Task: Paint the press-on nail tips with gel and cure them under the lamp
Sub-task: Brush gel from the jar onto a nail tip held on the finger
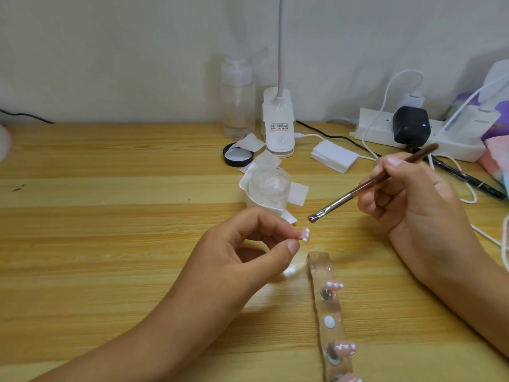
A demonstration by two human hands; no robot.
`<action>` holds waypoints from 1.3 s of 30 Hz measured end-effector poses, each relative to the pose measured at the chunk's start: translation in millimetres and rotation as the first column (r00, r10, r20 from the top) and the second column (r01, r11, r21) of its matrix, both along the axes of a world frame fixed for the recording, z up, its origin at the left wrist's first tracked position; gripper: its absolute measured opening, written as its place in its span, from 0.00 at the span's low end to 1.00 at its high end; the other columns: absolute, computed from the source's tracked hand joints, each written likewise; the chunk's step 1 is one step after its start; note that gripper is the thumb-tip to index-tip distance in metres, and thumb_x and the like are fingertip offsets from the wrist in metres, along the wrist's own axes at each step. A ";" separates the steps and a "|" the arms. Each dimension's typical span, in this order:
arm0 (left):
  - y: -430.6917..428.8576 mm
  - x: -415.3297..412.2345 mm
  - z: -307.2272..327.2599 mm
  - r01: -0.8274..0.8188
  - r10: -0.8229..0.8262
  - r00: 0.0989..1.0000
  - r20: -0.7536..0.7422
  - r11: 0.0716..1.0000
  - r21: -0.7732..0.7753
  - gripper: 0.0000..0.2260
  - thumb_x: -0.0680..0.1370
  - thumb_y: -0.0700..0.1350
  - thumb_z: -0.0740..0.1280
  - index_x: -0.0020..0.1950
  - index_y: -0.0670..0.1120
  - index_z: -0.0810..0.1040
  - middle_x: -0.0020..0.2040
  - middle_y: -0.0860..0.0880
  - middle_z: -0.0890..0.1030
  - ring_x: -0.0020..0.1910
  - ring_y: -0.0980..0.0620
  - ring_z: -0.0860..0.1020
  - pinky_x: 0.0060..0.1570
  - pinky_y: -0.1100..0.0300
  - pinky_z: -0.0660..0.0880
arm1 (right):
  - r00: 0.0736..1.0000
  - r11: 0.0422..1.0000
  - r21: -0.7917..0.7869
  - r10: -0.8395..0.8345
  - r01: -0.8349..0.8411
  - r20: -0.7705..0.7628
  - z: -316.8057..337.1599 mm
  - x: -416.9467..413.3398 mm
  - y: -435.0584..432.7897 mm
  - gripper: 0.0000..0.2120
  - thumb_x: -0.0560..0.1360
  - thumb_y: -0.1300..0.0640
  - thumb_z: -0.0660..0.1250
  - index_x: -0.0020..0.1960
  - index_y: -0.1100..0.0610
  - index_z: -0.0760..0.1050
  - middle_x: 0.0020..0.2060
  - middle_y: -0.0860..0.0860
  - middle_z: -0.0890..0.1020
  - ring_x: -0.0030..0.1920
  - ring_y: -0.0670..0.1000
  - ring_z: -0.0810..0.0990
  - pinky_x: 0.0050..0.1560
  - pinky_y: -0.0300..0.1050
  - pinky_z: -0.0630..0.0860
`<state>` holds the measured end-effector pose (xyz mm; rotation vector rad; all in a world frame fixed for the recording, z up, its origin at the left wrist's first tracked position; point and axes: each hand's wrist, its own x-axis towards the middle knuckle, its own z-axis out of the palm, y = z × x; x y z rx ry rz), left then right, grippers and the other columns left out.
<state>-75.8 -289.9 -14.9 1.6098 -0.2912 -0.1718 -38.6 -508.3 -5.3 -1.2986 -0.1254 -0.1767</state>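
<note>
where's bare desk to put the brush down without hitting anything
Bare wood runs across the table left of the gel jar and black lid. Crowded: the back right, by the power strip and cables, and around the nail strip.

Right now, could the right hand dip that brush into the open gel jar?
Probably yes: the right hand holds the brush just right of the jar, whose mouth is uncovered with nothing between.
</note>
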 end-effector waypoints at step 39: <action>-0.6 -0.3 1.7 -0.011 0.007 0.999 -0.054 0.997 -0.072 0.07 0.64 0.54 0.73 0.40 0.55 0.82 0.42 0.50 0.86 0.47 0.49 0.84 0.41 0.57 0.80 | 0.999 0.999 -0.032 0.018 -0.017 0.039 -0.8 -2.7 2.0 0.08 0.76 0.57 0.61 0.41 0.54 0.77 0.31 0.51 0.82 0.34 0.49 0.81 0.36 0.39 0.78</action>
